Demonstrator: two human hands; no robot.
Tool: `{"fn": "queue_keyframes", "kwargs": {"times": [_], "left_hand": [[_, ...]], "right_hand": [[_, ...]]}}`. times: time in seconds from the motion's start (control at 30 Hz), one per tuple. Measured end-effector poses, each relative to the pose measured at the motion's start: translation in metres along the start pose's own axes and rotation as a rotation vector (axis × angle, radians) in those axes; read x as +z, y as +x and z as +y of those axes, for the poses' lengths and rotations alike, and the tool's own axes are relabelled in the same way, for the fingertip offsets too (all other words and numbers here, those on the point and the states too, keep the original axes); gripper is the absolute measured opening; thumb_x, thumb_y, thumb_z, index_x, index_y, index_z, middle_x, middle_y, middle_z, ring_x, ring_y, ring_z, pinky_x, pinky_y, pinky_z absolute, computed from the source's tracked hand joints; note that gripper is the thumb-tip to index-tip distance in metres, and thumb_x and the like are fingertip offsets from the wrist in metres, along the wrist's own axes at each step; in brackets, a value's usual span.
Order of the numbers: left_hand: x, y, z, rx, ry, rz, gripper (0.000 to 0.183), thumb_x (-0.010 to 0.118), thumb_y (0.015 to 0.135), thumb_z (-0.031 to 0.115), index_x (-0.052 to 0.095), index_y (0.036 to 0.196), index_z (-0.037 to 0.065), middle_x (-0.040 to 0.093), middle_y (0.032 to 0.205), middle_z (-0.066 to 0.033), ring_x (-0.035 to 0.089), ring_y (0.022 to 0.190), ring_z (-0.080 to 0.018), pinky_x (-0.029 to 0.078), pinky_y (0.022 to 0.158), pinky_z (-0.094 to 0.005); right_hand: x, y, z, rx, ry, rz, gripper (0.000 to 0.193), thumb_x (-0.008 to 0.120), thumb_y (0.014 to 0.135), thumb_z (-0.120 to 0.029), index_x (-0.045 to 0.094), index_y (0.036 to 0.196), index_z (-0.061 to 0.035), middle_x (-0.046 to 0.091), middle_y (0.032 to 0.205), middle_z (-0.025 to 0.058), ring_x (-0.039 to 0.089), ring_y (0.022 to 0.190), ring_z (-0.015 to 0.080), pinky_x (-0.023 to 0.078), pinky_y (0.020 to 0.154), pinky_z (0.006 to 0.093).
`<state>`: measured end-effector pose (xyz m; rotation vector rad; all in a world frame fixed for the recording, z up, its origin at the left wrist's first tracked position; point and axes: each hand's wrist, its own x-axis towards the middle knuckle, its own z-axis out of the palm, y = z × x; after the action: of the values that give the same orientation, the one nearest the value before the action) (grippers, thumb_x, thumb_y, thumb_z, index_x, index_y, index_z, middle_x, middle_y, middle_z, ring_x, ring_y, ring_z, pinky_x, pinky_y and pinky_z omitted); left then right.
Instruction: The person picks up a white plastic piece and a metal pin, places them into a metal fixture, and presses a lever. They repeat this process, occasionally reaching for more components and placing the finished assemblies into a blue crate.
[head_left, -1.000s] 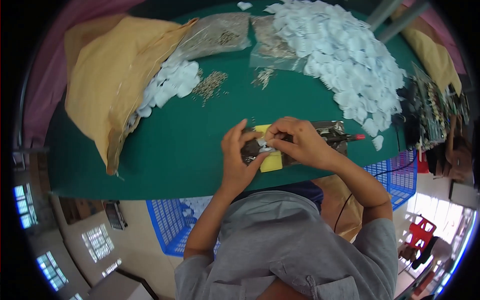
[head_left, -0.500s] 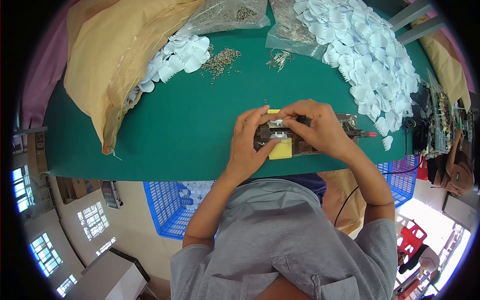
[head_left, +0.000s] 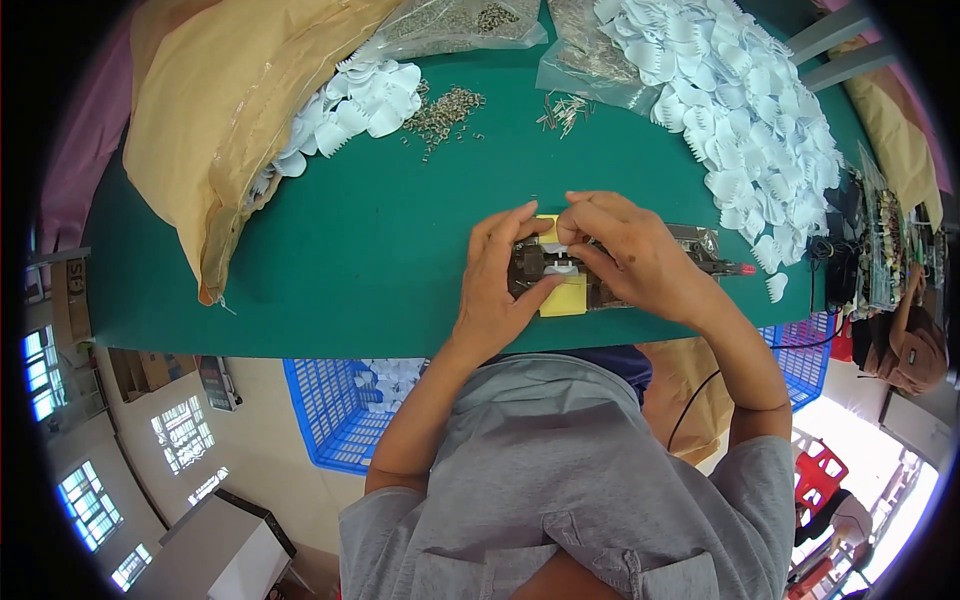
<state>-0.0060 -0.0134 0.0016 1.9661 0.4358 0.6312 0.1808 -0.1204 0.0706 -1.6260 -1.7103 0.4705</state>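
A dark metal fixture (head_left: pixel 527 268) with yellow pads (head_left: pixel 563 300) lies near the table's front edge. Two small white plastic pieces sit in its middle, the near one (head_left: pixel 561 269) beside my left thumb and the far one (head_left: pixel 553 248) under my right fingertips. My left hand (head_left: pixel 492 285) is wrapped round the fixture's left end, thumb on the near side and fingers on the far side. Over the far piece, my right hand (head_left: pixel 630 255) holds its thumb and fingers bent together in a pinch. Whatever lies between those fingertips is hidden.
White toothed plastic pieces (head_left: pixel 735 130) heap at the right; more spill from a tan sack (head_left: pixel 215 130) at the left. Small metal clips (head_left: pixel 445 115) and thin pins (head_left: pixel 567 113) lie near clear bags (head_left: pixel 455 28). A blue basket (head_left: pixel 325 420) stands below the table edge.
My right fingers have bent in closer together and shifted slightly away from me over the far white piece. My left hand keeps nearly the same place on the fixture.
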Motion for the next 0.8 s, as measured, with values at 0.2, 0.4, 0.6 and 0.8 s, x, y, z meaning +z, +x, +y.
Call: {"fn": "queue_keyframes", "kwargs": {"times": [0.2,0.4,0.6,0.8], "left_hand": [[0.001,-0.001,-0.004,0.006,-0.024,-0.015,0.083,0.085,0.082,0.01,0.044,0.155,0.01,0.073,0.124,-0.0066,0.048,0.134,-0.0307,0.044,0.11,-0.0435],[-0.001,0.0,-0.001,-0.013,-0.003,-0.035,0.081,0.085,0.084,0.013,0.046,0.154,0.01,0.075,0.121,-0.0051,0.048,0.132,-0.0291,0.043,0.11,-0.0428],[-0.001,0.001,-0.003,0.046,0.037,-0.031,0.079,0.085,0.084,0.014,0.047,0.153,0.01,0.075,0.12,-0.0045,0.048,0.134,-0.0286,0.043,0.11,-0.0428],[0.0,-0.001,-0.001,0.009,0.021,-0.032,0.067,0.085,0.084,0.012,0.054,0.143,0.01,0.073,0.121,-0.0065,0.05,0.133,-0.0299,0.045,0.108,-0.0429]], "right_hand": [[-0.006,0.008,-0.008,-0.007,0.027,-0.084,0.018,0.066,0.091,0.001,0.055,0.104,-0.0038,0.063,0.096,0.0137,0.063,0.095,0.0392,0.051,0.08,0.0479],[-0.004,0.002,-0.007,0.169,0.115,-0.1,0.019,0.072,0.09,0.004,0.061,0.104,-0.0024,0.064,0.091,0.0104,0.068,0.086,0.0249,0.055,0.079,0.0354],[0.001,-0.008,-0.001,0.345,0.347,-0.021,0.014,0.073,0.092,0.0,0.067,0.105,0.0001,0.068,0.091,0.0077,0.065,0.082,0.0169,0.054,0.077,0.0317],[-0.001,-0.009,-0.001,0.259,0.15,-0.062,0.014,0.074,0.093,-0.003,0.074,0.106,0.0002,0.073,0.093,0.0109,0.069,0.083,0.0221,0.054,0.075,0.0335]]}}
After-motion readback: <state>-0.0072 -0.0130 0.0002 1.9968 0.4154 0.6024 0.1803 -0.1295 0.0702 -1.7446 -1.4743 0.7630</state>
